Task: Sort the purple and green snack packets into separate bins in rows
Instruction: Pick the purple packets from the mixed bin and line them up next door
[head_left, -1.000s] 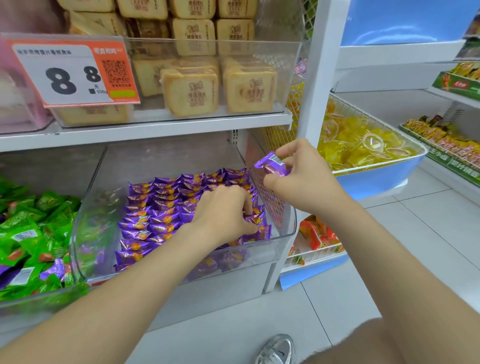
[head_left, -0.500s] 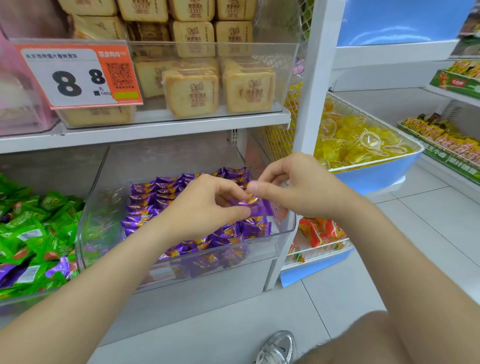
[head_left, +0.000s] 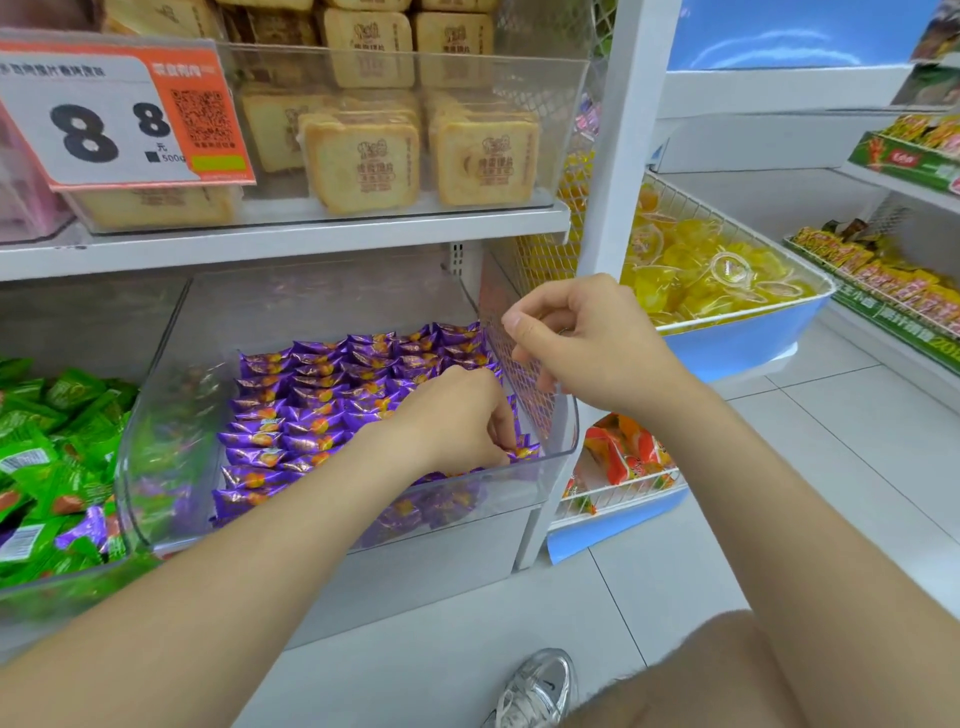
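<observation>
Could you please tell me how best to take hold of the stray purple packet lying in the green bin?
Probably from above, through the green bin's open top, pinching the purple packet's exposed middle: green packets overlap its ends, and the bin's front wall blocks a frontal reach.

Price tag (head_left: 122, 111) on upper clear bin: "8 8", "500g"; other print illegible.

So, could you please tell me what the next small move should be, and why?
Probably the left hand should lay its purple packet flat in the front right corner of the clear bin and let go: it pinches the packet right there, where the neat rows end, and the right hand hovers above, apparently empty.
</observation>
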